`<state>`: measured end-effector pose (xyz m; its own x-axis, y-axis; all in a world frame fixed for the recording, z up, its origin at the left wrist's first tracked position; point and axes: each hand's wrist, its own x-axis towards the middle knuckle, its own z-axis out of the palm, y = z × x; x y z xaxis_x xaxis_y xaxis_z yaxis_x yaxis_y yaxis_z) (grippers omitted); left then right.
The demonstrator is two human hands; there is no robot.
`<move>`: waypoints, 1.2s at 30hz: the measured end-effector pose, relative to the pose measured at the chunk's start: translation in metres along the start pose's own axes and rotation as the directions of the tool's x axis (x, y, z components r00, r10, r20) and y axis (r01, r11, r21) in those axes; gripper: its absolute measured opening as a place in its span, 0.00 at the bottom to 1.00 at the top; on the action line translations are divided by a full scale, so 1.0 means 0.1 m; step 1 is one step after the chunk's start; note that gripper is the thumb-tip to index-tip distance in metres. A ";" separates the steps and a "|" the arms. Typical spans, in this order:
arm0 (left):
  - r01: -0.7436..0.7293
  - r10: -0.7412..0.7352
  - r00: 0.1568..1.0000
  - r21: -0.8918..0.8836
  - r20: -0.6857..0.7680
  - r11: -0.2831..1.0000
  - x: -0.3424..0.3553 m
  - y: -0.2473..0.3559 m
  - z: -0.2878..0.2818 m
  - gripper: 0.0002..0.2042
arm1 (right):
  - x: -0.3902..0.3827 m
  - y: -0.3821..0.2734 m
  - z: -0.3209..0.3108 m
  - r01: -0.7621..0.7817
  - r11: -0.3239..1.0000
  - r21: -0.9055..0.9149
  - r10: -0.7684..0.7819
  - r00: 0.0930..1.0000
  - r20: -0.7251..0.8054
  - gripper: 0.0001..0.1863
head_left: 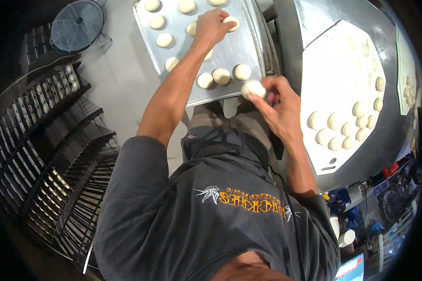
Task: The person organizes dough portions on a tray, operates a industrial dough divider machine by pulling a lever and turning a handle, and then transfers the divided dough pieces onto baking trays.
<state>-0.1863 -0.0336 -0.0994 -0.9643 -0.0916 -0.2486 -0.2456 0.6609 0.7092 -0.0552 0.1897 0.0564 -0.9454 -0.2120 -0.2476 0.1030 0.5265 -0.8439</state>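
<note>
A metal tray point(150, 51) at the top holds several round, pale dough balls point(164, 40). My left hand point(211, 29) reaches over it, fingers closed on a dough ball point(232, 24) near the tray's upper right. My right hand point(279, 104), just beyond the tray's lower right corner, pinches another dough ball point(253, 89) between thumb and fingers. Below the left hand, more balls point(222, 76) sit along the tray's near edge; my left forearm partly hides some.
On the right, a white board point(342, 70) with several dough balls point(334, 121) lies on a steel surface point(309, 16). Tall dark racks point(42, 122) holding trays of dough stand at the left. A round fan point(77, 25) is at the upper left. Cluttered items point(347, 238) fill the lower right.
</note>
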 end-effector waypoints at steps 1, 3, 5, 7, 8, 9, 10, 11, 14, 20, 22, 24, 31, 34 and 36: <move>-0.061 0.062 0.998 0.067 -0.009 0.996 0.06 -0.06 0.01 0.25 | 0.11 0.03 0.14 -0.019 0.999 -0.031 0.020 1.000 0.020 0.18; -0.184 0.189 0.982 0.203 -0.006 0.962 0.15 -0.11 0.03 0.26 | 0.34 0.09 0.34 -0.109 0.987 -0.117 0.112 0.994 0.019 0.19; -0.150 0.143 0.988 0.184 0.051 0.971 0.19 -0.20 0.00 0.24 | 0.57 0.17 0.52 -0.195 0.969 -0.152 0.200 0.980 0.022 0.20; -0.237 0.239 0.971 0.141 0.002 0.961 0.18 -0.25 0.01 0.20 | 0.79 0.28 0.65 -0.277 0.951 -0.136 0.282 0.959 0.017 0.21; -0.337 0.347 0.934 0.117 -0.080 0.934 0.15 -0.24 0.01 0.17 | 0.91 0.43 0.74 -0.216 0.961 -0.173 0.214 0.976 -0.030 0.22; -0.435 0.446 0.879 0.103 -0.165 0.895 0.12 -0.23 0.00 0.14 | 1.01 0.63 0.85 -0.155 0.965 -0.213 0.142 0.987 -0.072 0.22; -0.436 0.437 0.871 0.056 -0.226 0.898 0.07 -0.19 -0.06 0.14 | 1.08 0.77 0.94 -0.095 0.963 -0.252 0.069 0.991 -0.111 0.22; -0.438 0.422 0.861 0.010 -0.285 0.899 0.01 -0.13 -0.14 0.15 | 1.13 0.81 0.98 -0.133 0.962 -0.239 0.100 0.984 -0.146 0.21; -0.345 0.331 0.909 -0.013 -0.253 0.938 -0.35 -0.33 -0.42 0.18 | 1.15 0.85 1.04 -0.019 0.956 -0.292 -0.030 0.986 -0.162 0.21; -0.043 0.016 0.956 -0.083 -0.294 0.996 -1.38 -0.91 -0.99 0.16 | 0.86 0.87 1.15 0.368 0.652 -0.663 -0.433 0.898 0.073 0.35; 0.037 -0.048 0.953 -0.041 -0.300 0.998 -1.72 -1.13 -1.04 0.17 | 0.73 0.95 1.21 0.347 0.649 -0.677 -0.301 0.934 0.190 0.43; 0.088 -0.082 0.951 0.004 -0.298 0.996 -2.00 -1.31 -1.00 0.18 | 0.73 1.05 1.22 0.367 0.620 -0.694 -0.311 0.926 0.212 0.45; 0.361 -0.437 0.870 -0.309 -0.229 0.880 -2.41 -1.32 -0.64 0.20 | 0.76 0.77 1.06 0.319 0.654 -0.686 -0.190 0.947 0.259 0.42; 0.352 -0.435 0.868 -0.319 -0.239 0.880 -2.45 -1.26 -0.61 0.21 | 0.54 0.94 0.89 0.178 0.803 -0.569 -0.248 0.968 -0.047 0.35; 0.327 -0.390 0.886 -0.256 -0.251 0.910 -2.46 -1.29 -0.63 0.21 | 0.39 1.09 0.84 0.038 0.836 -0.548 -0.099 0.992 -0.082 0.31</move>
<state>0.0766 -0.1431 -0.0876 -0.7836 -0.5259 -0.3308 -0.5644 0.3802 0.7327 -0.0554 0.1700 -0.0856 -0.9732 -0.1945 -0.1228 -0.1193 0.8832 -0.4536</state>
